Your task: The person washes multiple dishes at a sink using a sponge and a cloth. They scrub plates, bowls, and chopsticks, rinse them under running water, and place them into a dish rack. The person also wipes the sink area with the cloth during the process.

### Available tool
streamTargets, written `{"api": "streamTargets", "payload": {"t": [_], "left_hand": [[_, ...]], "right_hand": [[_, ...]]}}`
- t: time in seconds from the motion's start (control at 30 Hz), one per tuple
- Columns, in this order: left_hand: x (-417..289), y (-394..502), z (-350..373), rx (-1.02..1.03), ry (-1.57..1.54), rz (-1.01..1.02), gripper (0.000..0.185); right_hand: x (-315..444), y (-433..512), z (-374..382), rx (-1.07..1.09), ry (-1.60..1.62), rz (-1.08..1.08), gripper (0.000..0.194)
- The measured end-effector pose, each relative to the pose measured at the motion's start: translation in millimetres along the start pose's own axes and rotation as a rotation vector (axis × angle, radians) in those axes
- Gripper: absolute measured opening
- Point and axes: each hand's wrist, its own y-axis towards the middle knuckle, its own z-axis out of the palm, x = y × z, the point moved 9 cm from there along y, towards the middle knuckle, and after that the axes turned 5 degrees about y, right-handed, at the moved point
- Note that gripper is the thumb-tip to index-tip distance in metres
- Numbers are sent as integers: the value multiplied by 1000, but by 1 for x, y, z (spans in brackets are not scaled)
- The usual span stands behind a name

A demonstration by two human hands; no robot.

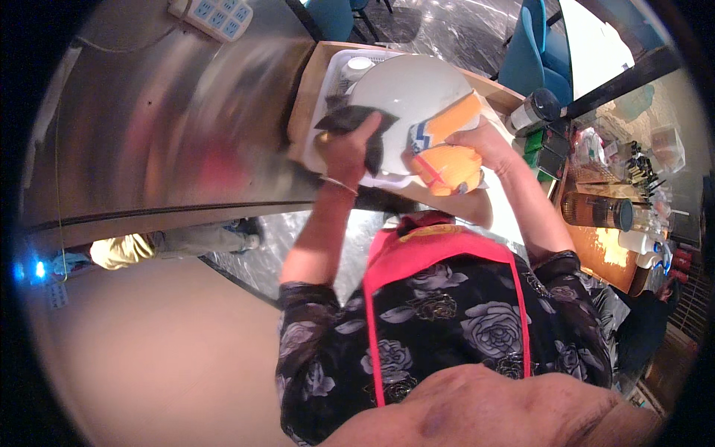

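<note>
My left hand (346,148), slightly blurred, grips a black item with pointed edges (349,118), perhaps a dish, its kind unclear. It lies over the left part of a large round white plate (413,84). At the plate's right side, my right hand (489,145) holds a bunched orange cloth (452,167) with white, blue and red parts, which lies against the plate. Behind and under the plate is a pale plastic basket (329,64) holding a white cup (357,66); the plate hides much of the basket.
A metal panel (167,134) stands at left, with a power strip (218,17) above. Blue chairs (511,67) are beyond the basket. To the right are a dark-lidded jar (533,109), an amber container (595,211) and white bottles (637,243). A yellowish cloth (123,251) is at lower left.
</note>
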Motion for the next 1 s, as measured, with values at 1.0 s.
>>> {"api": "streamTargets", "payload": {"t": [1.0], "left_hand": [[23, -7, 41, 277, 441, 74, 27]], "right_hand": [[12, -7, -38, -23, -126, -16, 31]]}}
